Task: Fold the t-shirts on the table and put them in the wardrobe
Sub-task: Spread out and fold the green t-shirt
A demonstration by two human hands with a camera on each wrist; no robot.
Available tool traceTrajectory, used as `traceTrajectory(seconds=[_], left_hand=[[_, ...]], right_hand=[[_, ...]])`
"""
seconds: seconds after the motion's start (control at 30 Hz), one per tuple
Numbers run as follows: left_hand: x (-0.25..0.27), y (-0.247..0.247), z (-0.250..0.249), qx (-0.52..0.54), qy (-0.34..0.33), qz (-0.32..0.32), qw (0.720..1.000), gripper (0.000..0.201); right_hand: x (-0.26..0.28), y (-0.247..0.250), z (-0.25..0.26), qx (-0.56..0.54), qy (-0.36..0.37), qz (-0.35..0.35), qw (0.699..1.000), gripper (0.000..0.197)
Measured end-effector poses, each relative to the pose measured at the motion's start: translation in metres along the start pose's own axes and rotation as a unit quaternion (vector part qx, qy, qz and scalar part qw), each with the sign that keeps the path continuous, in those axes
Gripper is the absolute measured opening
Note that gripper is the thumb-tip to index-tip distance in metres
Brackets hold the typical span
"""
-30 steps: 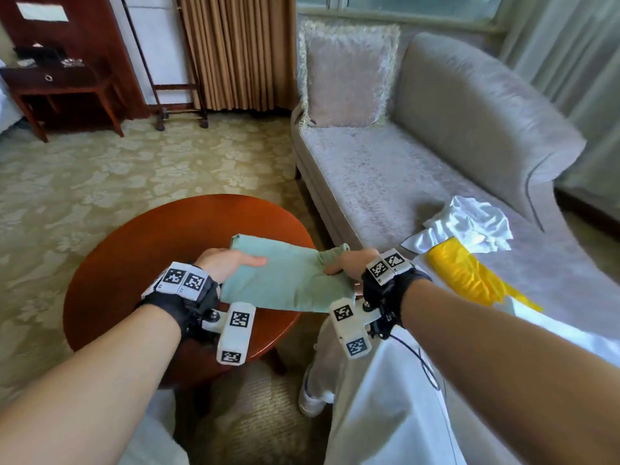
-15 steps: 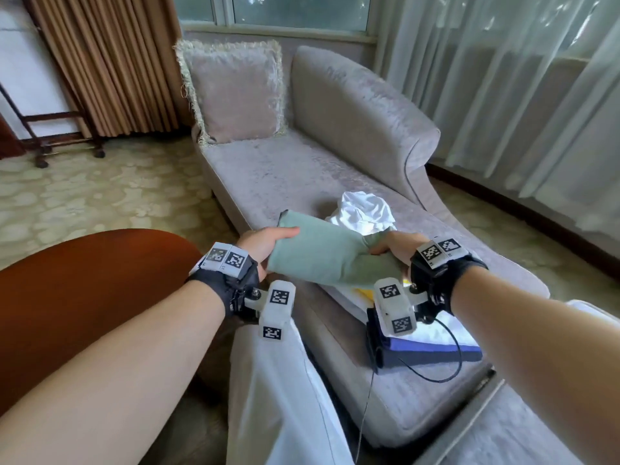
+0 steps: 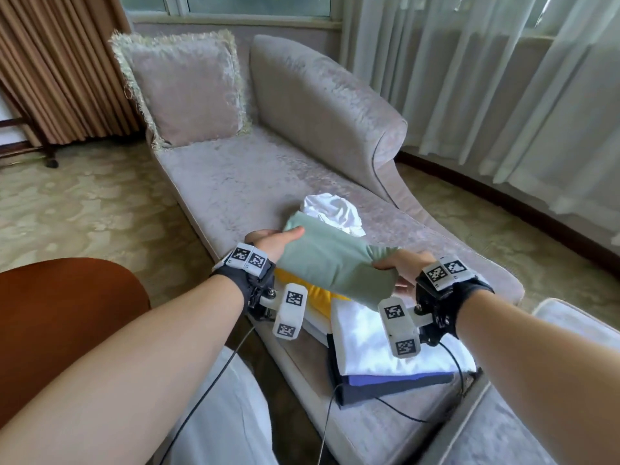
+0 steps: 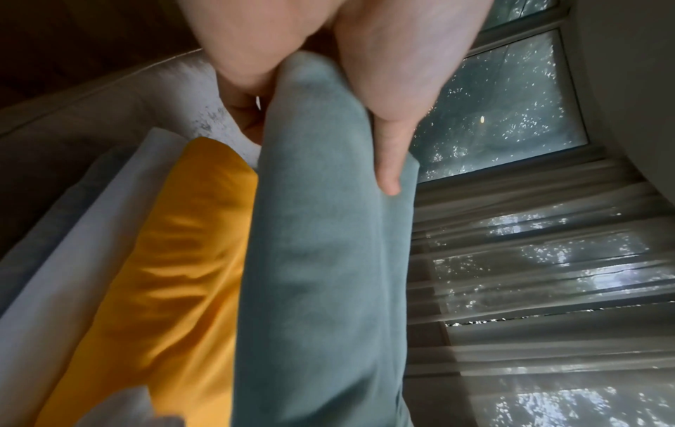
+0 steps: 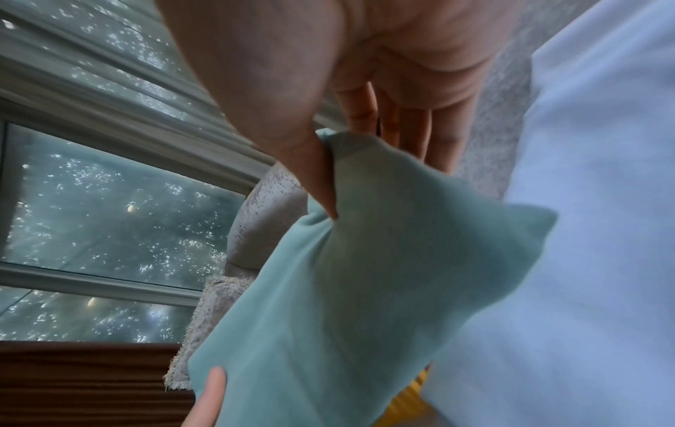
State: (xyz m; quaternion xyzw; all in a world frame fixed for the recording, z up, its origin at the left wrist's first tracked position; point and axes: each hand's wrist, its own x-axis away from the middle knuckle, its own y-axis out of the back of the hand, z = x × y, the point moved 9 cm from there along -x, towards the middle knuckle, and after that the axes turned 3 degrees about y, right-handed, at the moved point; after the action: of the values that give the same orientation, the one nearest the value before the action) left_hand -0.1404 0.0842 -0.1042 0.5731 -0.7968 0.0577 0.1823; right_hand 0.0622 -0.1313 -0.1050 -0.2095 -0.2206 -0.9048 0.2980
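A folded pale green t-shirt (image 3: 332, 260) hangs between both hands, just above a stack of folded shirts on the chaise. My left hand (image 3: 273, 241) grips its left end, thumb on top, seen close in the left wrist view on the green t-shirt (image 4: 321, 260). My right hand (image 3: 401, 268) pinches the right end, thumb over the green t-shirt (image 5: 365, 274). The stack holds a yellow shirt (image 3: 318, 297), a white shirt (image 3: 365, 340) and a blue shirt (image 3: 396, 379). A crumpled white shirt (image 3: 330, 209) lies behind.
The grey chaise longue (image 3: 241, 176) has a fringed cushion (image 3: 188, 92) at its far end. A round wooden table (image 3: 63, 323) is at the left. Sheer curtains (image 3: 503, 78) and a window line the right. Cables trail from the wrist cameras.
Both hands have carried the green t-shirt from the round table rightward over the chaise, to above the stack of folded shirts. My view has turned right with them.
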Motion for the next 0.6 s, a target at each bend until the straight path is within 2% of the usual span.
traceTrajectory(seconds=[0.17, 0.3, 0.43, 0.6], left_hand=[[-0.044, -0.003, -0.004, -0.018, -0.014, -0.036, 0.999, 0.037], [-0.078, -0.003, 0.013, -0.049, 0.010, -0.064, 0.997, 0.070], [-0.086, -0.010, 0.029, -0.086, 0.031, -0.032, 0.995, 0.038], [-0.096, -0.016, 0.021, -0.096, -0.020, -0.027, 0.995, 0.038]], right_hand=[[-0.034, -0.025, -0.001, -0.015, -0.013, 0.028, 0.999, 0.026], [-0.056, -0.042, -0.003, -0.003, -0.028, 0.022, 0.999, 0.029], [-0.067, -0.050, -0.018, 0.052, -0.067, 0.029, 0.996, 0.028], [-0.072, -0.048, -0.023, 0.051, -0.072, 0.086, 0.992, 0.022]])
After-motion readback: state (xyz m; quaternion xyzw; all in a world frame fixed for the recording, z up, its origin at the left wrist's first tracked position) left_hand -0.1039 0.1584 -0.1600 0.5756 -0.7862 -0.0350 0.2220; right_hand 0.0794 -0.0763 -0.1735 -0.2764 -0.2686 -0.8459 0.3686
